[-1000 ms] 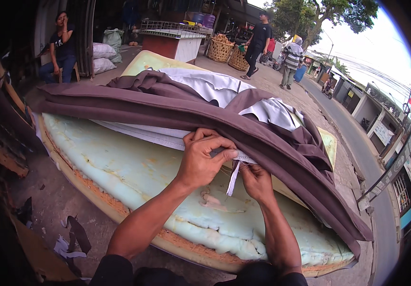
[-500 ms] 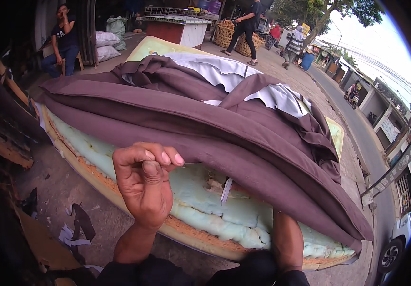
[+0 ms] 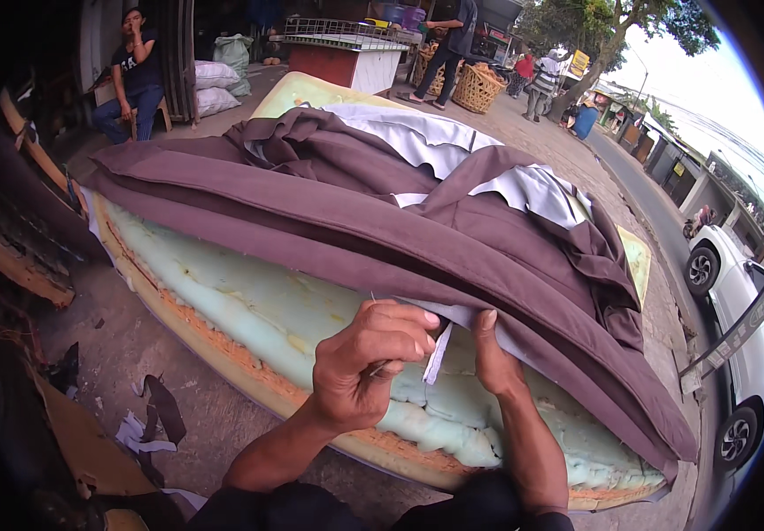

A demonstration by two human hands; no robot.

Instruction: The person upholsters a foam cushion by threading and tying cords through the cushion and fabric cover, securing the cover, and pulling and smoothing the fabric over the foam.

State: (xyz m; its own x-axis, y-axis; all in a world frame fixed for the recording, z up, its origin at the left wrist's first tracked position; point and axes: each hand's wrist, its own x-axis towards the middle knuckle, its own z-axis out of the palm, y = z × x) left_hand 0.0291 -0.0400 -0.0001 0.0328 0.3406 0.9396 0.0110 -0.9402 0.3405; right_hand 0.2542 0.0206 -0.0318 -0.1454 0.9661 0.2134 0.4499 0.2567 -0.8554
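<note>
A large pale green foam mattress (image 3: 249,301) lies on the ground, with a brown fabric cover (image 3: 329,212) with white lining draped over it. My left hand (image 3: 366,363) is closed on a thin needle at the cover's near edge, fingertips touching the white lining strip (image 3: 438,352). My right hand (image 3: 493,358) presses against the underside of the brown cover's edge, thumb up, pinching the fabric beside the strip.
Fabric scraps (image 3: 147,425) lie on the concrete at lower left. A seated person (image 3: 134,71) is at the back left beside white sacks (image 3: 214,84). Other people stand near a cart (image 3: 347,53) and baskets (image 3: 475,88). A white car (image 3: 740,354) is parked at right.
My left hand, raised high away from the cover half a second ago, has come back down to the cover's edge beside my right hand. The view has shifted slightly.
</note>
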